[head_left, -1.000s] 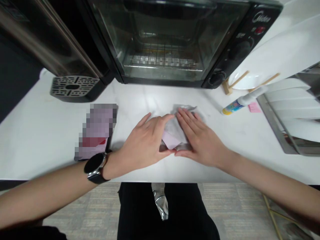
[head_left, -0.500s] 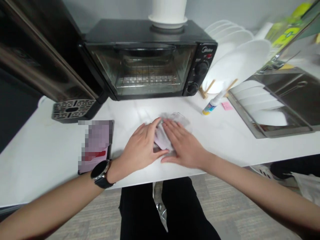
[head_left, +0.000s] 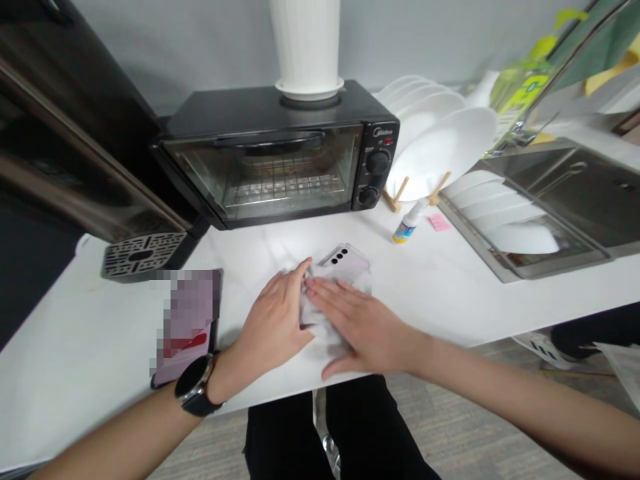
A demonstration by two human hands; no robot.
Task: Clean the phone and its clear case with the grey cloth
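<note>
White surface (head_left: pixel 450 293): phone (head_left: pixel 350 263) lies back-up, long axis diagonal, camera end pointing away toward oven (head_left: pixel 280 167). Left hand (head_left: pixel 273 320) and right hand (head_left: pixel 365 327) press cloth (head_left: pixel 311 312) over it, grips apart, flat.

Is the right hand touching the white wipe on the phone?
Touching. The head view shows the right hand lying flat on the white wipe, fingers spread across it toward the phone, with no gap visible.

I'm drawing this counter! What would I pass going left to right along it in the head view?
Black grate → blurred phone → left hand → right hand → little bottle → pink note → sink
</note>
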